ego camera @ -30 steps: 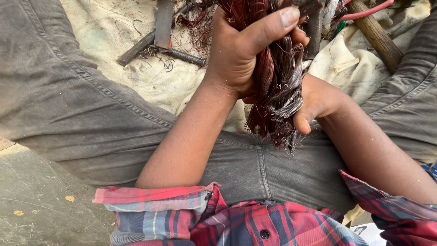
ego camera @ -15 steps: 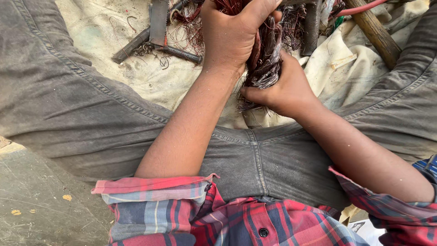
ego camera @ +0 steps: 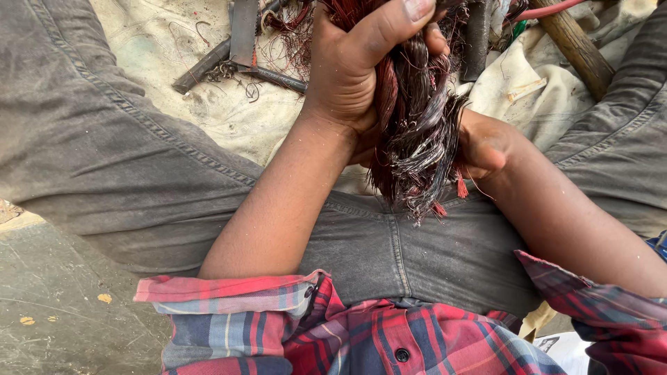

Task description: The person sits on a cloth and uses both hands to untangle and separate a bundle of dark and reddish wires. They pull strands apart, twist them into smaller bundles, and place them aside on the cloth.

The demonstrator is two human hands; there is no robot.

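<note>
A thick bundle of thin reddish-brown and dark wire strands (ego camera: 417,132) hangs in front of my lap, its frayed ends pointing down. My left hand (ego camera: 354,66) is wrapped tightly around the upper part of the bundle, thumb over the top. My right hand (ego camera: 483,142) is behind the bundle's lower right side, fingers closed against the strands and mostly hidden by them. Both arms come out of red plaid sleeves (ego camera: 236,292).
I sit with legs apart in grey trousers (ego camera: 104,160) over a dirty cream cloth (ego camera: 229,118). Dark metal bars (ego camera: 240,42) and loose wire scraps lie on the cloth at top. A wooden handle (ego camera: 573,45) lies top right. Concrete floor (ego camera: 48,298) shows at lower left.
Both hands and the wire bundle have moved back toward me. The right hand has slid from the front of the bundle to behind its lower end, and the frayed ends hang free again.
</note>
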